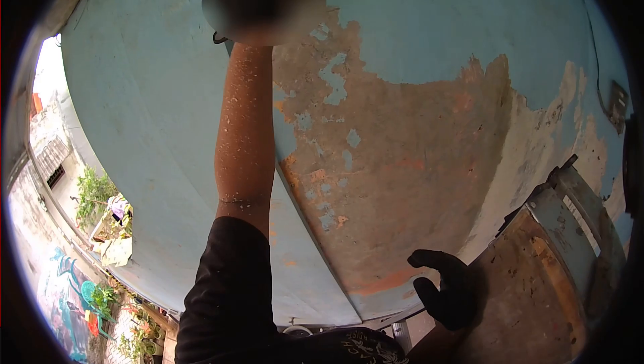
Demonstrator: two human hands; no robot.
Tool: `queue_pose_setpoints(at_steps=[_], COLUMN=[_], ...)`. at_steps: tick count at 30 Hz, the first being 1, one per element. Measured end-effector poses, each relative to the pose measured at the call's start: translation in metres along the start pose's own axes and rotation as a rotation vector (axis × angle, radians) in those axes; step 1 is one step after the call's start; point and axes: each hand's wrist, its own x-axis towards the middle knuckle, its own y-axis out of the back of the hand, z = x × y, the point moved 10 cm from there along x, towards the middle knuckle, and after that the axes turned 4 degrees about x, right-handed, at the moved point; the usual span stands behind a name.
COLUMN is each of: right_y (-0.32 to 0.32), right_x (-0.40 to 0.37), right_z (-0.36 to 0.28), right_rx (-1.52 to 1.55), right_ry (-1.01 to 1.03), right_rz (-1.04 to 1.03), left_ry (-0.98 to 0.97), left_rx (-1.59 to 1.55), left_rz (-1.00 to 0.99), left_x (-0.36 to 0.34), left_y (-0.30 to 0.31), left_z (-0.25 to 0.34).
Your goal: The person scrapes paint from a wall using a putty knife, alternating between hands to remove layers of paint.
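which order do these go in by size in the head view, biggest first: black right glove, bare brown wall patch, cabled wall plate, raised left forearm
1. bare brown wall patch
2. raised left forearm
3. black right glove
4. cabled wall plate

Left edge, outside: bushy green plant (pixel 95 195); crumpled pale-yellow sheet (pixel 115 253) below it; pale outdoor wall (pixel 32 235) with blue-green painted marks; teal rounded object (pixel 87 290) beside a smaller leafy plant (pixel 104 300). Right edge: grey rectangular socket plate (pixel 617 102), thin dark cable (pixel 598 62) curving above.
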Motion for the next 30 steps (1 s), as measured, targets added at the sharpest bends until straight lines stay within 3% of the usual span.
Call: queue_pose_setpoints(at_steps=[1, 2, 4, 7, 10, 12, 14, 15, 18, 19, 20, 22, 24, 26, 27, 30], right_y=[-0.001, 0.000, 0.001, -0.001, -0.001, 0.000, 0.000, -0.001, 0.001, 0.001, 0.001, 0.001, 0.003, 0.003, 0.004, 0.003], right_x=[0.000, -0.001, 0.000, -0.003, 0.000, -0.005, -0.008, -0.008, -0.008, -0.007, -0.007, -0.011, -0.012, -0.015, -0.016, -0.013], right_z=[0.001, 0.001, 0.001, 0.002, 0.001, 0.004, 0.005, 0.005, 0.006, 0.005, 0.003, 0.000, 0.005, 0.008, 0.009, 0.003], right_rx=[0.002, -0.002, -0.010, -0.006, -0.049, -0.023, -0.022, -0.025, -0.057, -0.058, -0.073, -0.089, -0.025, -0.004, 0.021, -0.039], right_ry=[-0.006, -0.008, 0.004, 0.022, 0.083, 0.071, 0.064, 0.068, 0.089, 0.095, 0.114, 0.118, 0.049, 0.056, 0.059, 0.063], right_rz=[-0.001, 0.011, 0.032, 0.003, 0.001, 0.026, 0.022, 0.012, 0.031, 0.033, 0.036, 0.032, 0.049, 0.059, 0.067, 0.042], left_ry=[0.055, 0.113, 0.166, 0.007, 0.094, 0.151, -0.014, -0.212, -0.078, 0.066, 0.079, 0.184, 0.094, -0.058, -0.080, 0.072], left_rx=[-0.023, 0.139, 0.150, 0.261, 0.087, 0.019, 0.205, 0.290, 0.120, 0.055, 0.057, 0.126, 0.282, 0.274, 0.284, 0.161], left_rz=[-0.083, -0.041, -0.170, -0.125, -0.160, -0.158, -0.182, -0.089, -0.211, -0.091, -0.182, -0.170, -0.096, -0.317, -0.257, -0.249], left_x=[-0.006, -0.022, -0.032, -0.022, 0.006, -0.013, -0.028, -0.028, 0.000, 0.006, 0.010, -0.015, -0.023, -0.028, -0.021, -0.001], left_y=[-0.008, -0.018, -0.022, -0.020, -0.006, -0.009, -0.019, -0.016, -0.011, 0.003, 0.005, -0.013, -0.015, -0.032, -0.027, -0.012], left_z=[-0.014, -0.041, -0.039, -0.017, -0.016, -0.035, -0.026, -0.005, -0.002, -0.004, 0.000, -0.037, -0.046, -0.020, -0.015, -0.025])
